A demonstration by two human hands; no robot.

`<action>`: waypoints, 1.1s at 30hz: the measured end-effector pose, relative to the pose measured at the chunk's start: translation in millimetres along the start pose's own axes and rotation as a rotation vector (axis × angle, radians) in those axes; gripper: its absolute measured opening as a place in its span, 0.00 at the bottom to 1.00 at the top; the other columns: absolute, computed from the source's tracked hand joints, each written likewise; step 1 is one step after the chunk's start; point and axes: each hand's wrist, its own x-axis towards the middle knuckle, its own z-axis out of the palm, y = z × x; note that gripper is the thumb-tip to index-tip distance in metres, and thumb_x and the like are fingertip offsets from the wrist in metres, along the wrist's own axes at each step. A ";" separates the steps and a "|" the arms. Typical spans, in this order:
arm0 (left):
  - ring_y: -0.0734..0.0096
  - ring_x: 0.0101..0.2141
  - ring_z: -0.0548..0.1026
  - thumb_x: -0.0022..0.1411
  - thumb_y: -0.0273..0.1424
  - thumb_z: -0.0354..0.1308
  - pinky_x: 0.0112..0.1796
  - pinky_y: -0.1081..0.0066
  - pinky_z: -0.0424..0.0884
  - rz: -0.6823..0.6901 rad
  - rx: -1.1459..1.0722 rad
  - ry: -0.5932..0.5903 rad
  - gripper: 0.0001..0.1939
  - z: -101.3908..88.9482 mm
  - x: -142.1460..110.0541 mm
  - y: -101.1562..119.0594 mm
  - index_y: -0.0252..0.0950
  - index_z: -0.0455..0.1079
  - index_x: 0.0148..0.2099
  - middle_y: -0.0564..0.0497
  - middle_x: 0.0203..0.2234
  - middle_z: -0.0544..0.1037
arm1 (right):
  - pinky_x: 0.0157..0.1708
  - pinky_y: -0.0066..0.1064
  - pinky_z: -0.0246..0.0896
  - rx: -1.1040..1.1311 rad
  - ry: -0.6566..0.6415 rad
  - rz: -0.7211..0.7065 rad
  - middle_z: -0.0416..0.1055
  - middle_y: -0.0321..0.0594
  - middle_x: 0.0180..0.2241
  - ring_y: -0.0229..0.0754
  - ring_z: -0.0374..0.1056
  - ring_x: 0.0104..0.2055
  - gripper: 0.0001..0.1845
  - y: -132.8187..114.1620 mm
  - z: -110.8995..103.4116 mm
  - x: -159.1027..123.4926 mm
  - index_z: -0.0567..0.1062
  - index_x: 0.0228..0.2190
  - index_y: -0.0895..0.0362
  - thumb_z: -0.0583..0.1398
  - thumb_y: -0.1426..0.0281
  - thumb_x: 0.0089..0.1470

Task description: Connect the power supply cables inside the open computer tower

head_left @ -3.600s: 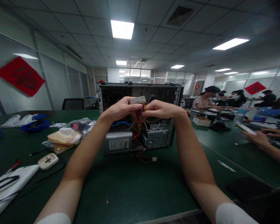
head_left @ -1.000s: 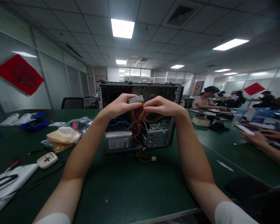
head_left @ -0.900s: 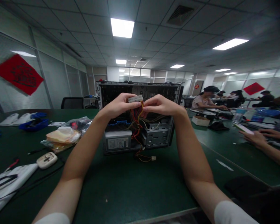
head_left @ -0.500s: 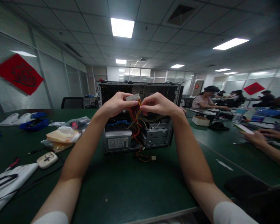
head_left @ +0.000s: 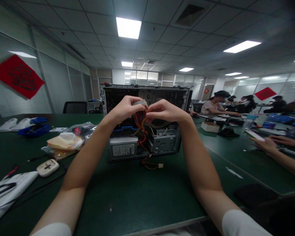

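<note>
Left hand: gripping pale plug | right hand: pinching coloured wires | open computer case: behind both

Green counter carries an open computer case. Left of case: clear bag; pale block, possibly an adapter. Right of case: small box.

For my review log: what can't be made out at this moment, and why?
In the head view:
White connector: partly covered by the left grip.
Wires: the right grip covers the contact, so pinching or mere touching is unclear.
Label on the power supply: print too small.
White flat object: cut off by the left edge.
Computer case interior: dark, and partly hidden behind both grips.
</note>
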 end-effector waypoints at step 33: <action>0.66 0.37 0.74 0.59 0.30 0.56 0.40 0.70 0.70 0.186 0.396 0.091 0.13 -12.8 -4.5 10.0 0.31 0.76 0.44 0.48 0.35 0.79 | 0.40 0.31 0.70 0.144 -0.073 -0.074 0.76 0.42 0.39 0.40 0.71 0.39 0.19 14.1 16.6 15.8 0.74 0.43 0.61 0.63 0.58 0.61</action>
